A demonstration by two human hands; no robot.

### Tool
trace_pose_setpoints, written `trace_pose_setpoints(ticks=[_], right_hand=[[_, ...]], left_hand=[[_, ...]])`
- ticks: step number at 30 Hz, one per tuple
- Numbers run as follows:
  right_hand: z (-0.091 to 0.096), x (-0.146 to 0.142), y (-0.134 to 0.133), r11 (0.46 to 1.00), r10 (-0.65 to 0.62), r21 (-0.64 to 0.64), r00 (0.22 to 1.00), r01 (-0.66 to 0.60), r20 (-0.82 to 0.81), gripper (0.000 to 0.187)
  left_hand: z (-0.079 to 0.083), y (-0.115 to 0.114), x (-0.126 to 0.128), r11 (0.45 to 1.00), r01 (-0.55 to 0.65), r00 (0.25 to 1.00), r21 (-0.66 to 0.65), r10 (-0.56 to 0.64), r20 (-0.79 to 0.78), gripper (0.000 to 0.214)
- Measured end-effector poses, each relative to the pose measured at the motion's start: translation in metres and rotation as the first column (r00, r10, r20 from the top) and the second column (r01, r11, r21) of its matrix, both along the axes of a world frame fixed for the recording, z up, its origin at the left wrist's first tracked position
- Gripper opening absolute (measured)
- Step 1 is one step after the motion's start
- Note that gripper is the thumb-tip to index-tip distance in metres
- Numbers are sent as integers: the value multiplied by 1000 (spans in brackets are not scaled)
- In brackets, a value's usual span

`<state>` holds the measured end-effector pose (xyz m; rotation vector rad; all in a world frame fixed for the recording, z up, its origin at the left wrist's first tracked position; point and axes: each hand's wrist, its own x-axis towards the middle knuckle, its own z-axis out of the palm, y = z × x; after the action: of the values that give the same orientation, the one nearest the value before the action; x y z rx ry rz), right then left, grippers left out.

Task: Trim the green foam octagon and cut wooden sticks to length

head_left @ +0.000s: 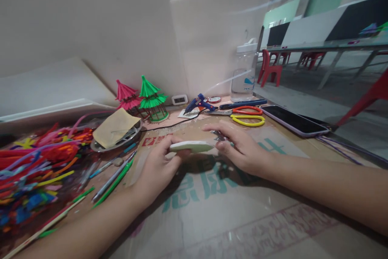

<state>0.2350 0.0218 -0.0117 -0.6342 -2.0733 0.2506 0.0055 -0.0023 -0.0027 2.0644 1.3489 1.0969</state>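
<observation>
My left hand (pixel 162 167) pinches a flat pale green disc (pixel 194 146) with a white edge, tilted nearly edge-on, above the printed cardboard. Close to the disc's right end, my right hand (pixel 242 148) has its thumb and fingers curled round a small dark, silvery thing (pixel 218 135). Blur hides what kind of thing it is, and I cannot tell whether it touches the disc. Beyond both hands lie a blue glue gun (pixel 198 104) and scissors (pixel 247 115) with red and yellow handles.
Colourful pipe cleaners (pixel 36 166) heap at the left, beside a metal tray (pixel 133 135) holding a yellowish sheet. Red and green roofed models (pixel 153 99) stand behind. A water bottle (pixel 243 73) and a phone (pixel 294 120) are at the right. Pens (pixel 113 178) lie near my left forearm.
</observation>
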Motion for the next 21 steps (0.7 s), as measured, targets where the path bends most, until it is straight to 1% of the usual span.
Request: trace_pose_setpoints(ticks=[3, 6, 9, 13, 21], right_hand=[[-2, 0, 1, 999, -32, -3, 999, 32, 40, 39], [-4, -1, 2, 997, -58, 53, 994, 53, 93, 35], [-5, -1, 3, 991, -70, 125, 987, 52, 143, 33], [-5, 0, 3, 985, -93, 160, 982, 67, 166, 34], [-7, 0, 5, 986, -77, 161, 984, 51, 163, 30]], left_hand=[[-1, 0, 0, 999, -7, 999, 41, 8, -39, 7], [0, 1, 0, 998, -4, 997, 59, 8, -71, 9], [0, 0, 0, 994, 21, 995, 111, -9, -103, 11], [1, -2, 1, 981, 66, 993, 183, -46, -112, 14], [2, -1, 2, 982, 88, 991, 170, -69, -112, 8]])
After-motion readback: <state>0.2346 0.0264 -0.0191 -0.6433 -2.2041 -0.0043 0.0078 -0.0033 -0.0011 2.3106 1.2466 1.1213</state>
